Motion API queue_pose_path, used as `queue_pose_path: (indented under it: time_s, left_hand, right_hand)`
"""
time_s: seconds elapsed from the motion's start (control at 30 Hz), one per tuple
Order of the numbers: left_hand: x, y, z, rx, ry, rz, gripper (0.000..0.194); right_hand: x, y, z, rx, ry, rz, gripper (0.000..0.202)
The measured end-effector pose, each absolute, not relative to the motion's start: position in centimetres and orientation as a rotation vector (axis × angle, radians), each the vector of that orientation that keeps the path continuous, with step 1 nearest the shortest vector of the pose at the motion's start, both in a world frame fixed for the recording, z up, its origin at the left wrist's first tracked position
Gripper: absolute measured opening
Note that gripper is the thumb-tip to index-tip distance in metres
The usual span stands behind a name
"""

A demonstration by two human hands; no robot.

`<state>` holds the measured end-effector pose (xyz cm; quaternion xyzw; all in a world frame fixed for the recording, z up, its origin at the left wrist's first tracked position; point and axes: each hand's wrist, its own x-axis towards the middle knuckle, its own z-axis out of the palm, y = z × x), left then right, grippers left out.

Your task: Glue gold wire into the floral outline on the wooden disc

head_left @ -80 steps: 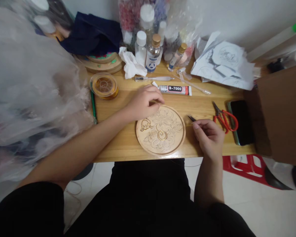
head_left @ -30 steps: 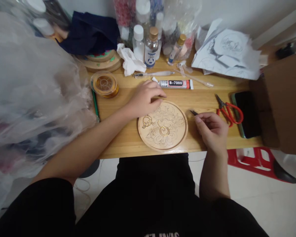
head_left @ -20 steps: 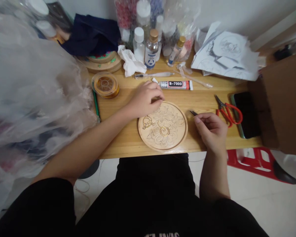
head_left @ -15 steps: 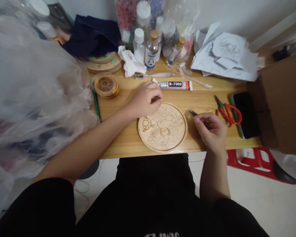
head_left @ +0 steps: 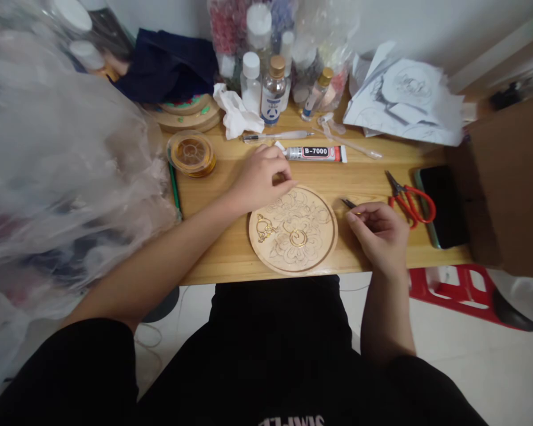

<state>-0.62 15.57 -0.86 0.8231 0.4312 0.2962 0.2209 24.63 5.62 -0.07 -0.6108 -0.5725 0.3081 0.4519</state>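
On the near side of the wooden table (head_left: 224,248), the round plate (head_left: 279,234) now sits turned slightly further counterclockwise, re-angling its design (head_left: 298,238), the left hand (head_left: 263,176) half-curled, hold unclear, the right hand (head_left: 381,234) pinching a dark-tipped tool (head_left: 348,203).

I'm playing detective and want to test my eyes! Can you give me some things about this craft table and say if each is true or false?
1. The round wooden plate has flowers drawn on it. True.
2. The red-handled scissors lie on top of the plate. False: they lie on the table, to the right of the plate.
3. The right grip holds a dark-tipped tool. True.
4. The golden spool is right of the plate. False: it is on the left.
5. The silver tube says "B-7000". True.
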Motion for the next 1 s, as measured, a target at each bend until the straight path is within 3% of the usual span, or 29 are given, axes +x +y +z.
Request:
queue_pose_path:
  time_s: [0.53,0.83,1.0]
  left_hand:
    - [-0.6,15.7,-0.3,2.275,1.105,0.703,0.010]
    - [-1.7,13.3,4.1,2.367,1.538,0.177,0.013]
    - [-2.3,12.2,5.0,2.271,1.571,0.026,0.013]
  right_hand:
    - [24.4,5.8,0.1,-1.450,-1.401,0.781,0.010]
    - [24.9,4.6,1.5,-1.452,-1.165,0.655,0.025]
    - [23.0,2.7,2.1,-1.410,-1.194,0.690,0.012]
